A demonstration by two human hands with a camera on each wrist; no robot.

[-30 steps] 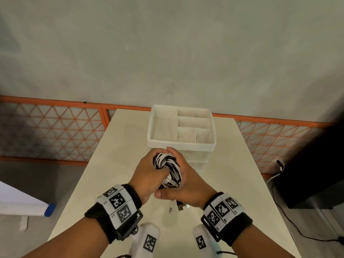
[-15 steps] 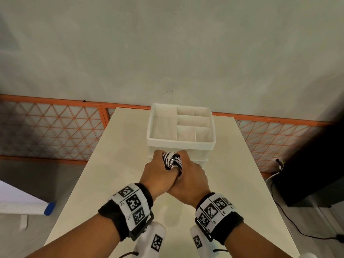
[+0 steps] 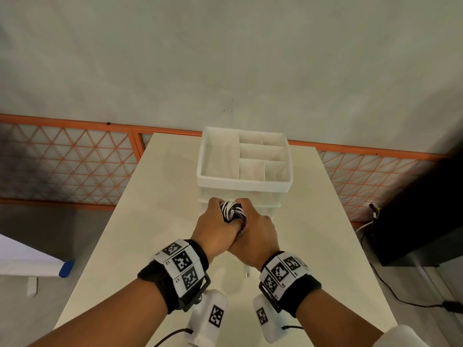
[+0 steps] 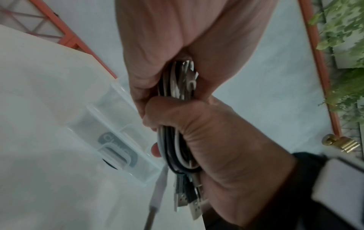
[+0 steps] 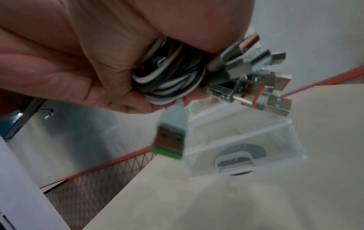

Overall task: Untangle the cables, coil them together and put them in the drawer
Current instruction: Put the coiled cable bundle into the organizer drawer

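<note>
A coil of black and white cables (image 3: pixel 232 212) is gripped by both hands at once, held above the table (image 3: pixel 160 196) just in front of the drawer unit (image 3: pixel 244 181).

The left hand (image 3: pixel 215 231) is curled round the left side of the coil. The right hand (image 3: pixel 255 236) is curled round the right side. The two hands are pressed together, thumbs overlapping below the bundle.

In the left wrist view the cables (image 4: pixel 177 96) are seen squeezed between both palms, with the strands flattened into a narrow loop.

Loose plugs (image 5: pixel 254 82) are seen sticking out of the bundle in the right wrist view. One grey plug with a green tip (image 5: pixel 171 137) hangs down below the rest. A single plug end (image 3: pixel 247 274) is also visible under the hands in the head view.

The drawer unit is white and translucent, topped by an open tray with dividers (image 3: pixel 263 156). The drawer fronts (image 5: pixel 246 149) appear closed, each with a handle. The coil is not in any drawer.

A dark box with cords (image 3: pixel 413 221) is seen on the floor to the right of the table.
</note>
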